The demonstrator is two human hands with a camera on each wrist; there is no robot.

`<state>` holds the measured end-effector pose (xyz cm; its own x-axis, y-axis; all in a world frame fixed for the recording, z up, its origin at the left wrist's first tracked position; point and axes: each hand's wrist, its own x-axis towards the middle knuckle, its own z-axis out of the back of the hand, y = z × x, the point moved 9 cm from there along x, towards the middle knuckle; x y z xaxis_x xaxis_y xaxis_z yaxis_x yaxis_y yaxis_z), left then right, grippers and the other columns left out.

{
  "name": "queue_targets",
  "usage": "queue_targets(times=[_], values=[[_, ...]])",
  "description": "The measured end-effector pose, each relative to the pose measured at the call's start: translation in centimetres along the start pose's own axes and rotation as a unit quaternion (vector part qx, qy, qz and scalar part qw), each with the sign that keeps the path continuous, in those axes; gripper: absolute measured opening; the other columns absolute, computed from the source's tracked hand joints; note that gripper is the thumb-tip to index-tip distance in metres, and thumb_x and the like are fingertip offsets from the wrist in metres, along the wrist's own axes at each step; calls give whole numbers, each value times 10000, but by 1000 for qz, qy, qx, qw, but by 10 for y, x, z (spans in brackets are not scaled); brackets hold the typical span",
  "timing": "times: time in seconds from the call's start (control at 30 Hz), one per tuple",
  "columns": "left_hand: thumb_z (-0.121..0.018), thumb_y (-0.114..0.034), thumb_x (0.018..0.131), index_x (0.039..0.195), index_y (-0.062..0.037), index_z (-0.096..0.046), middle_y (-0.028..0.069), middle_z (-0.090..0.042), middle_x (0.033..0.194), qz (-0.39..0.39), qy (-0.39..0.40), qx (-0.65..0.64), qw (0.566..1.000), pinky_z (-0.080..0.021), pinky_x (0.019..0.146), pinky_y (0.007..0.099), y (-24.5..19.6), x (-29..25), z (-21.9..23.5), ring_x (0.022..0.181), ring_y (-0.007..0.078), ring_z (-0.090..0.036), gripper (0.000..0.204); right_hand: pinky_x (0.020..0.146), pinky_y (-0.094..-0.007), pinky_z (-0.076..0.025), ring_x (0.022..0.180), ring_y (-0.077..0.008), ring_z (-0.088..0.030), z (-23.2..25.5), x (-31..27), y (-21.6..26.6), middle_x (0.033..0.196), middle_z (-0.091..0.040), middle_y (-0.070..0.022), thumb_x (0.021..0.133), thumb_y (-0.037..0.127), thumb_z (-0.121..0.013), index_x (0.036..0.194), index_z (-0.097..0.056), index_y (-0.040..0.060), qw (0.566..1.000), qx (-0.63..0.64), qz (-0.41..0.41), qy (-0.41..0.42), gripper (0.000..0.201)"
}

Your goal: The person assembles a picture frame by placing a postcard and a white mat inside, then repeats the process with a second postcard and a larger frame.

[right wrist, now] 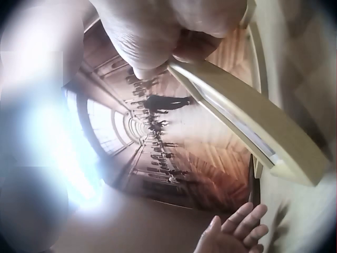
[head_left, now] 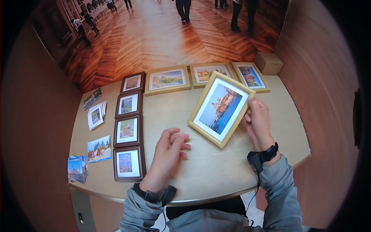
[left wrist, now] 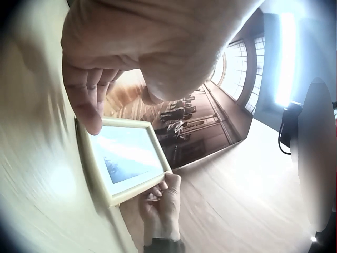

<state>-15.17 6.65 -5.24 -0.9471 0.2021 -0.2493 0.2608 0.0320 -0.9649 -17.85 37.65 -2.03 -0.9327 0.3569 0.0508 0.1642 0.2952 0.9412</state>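
A light-wood picture frame (head_left: pixel 220 110) with a photo of a domed building by blue water tilts over the table. My right hand (head_left: pixel 258 120) pinches it at its right corner, thumb at the front. To the left of that frame, my left hand (head_left: pixel 168 150) holds nothing, its fingers loosely bent and apart from the frame. From the right wrist, the same frame (right wrist: pixel 253 121) shows nearly edge-on, with the left hand (right wrist: pixel 234 232) below it, fingers spread. The left wrist view shows the frame's glass (left wrist: pixel 129 155) shining with glare.
Three light-wood frames stand along the back, one holding a landscape photo (head_left: pixel 167 79). Several dark-brown frames run down the left, the nearest (head_left: pixel 128 163) by my left forearm. Loose photos (head_left: pixel 99 149) lie at far left. A cardboard box (head_left: pixel 268 63) sits back right. Walls flank the table (head_left: pixel 216 170).
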Motion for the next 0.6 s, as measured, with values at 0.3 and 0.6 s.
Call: queue_targets(times=[0.3, 0.6], values=[[-562, -234, 1117, 1390, 29, -524, 183, -667, 1322, 40, 116, -155, 980, -582, 1002, 390, 12, 2, -24, 1174, 262, -696, 381, 555, -198, -417, 694, -44, -482, -10, -7, -33, 879, -594, 18, 1045, 183, -631, 1045, -650, 32, 981, 174, -67, -44, 152], [-550, -269, 1120, 1459, -49, -525, 108, -656, 1388, -29, 104, -273, 956, -560, 1063, 483, 4, 9, -13, 1253, 260, -664, 405, 651, -233, -491, 753, -70, -507, -43, -27, -33, 976, -602, -7, 1037, 178, -627, 1130, -627, 28, 963, 240, -113, 43, 176]])
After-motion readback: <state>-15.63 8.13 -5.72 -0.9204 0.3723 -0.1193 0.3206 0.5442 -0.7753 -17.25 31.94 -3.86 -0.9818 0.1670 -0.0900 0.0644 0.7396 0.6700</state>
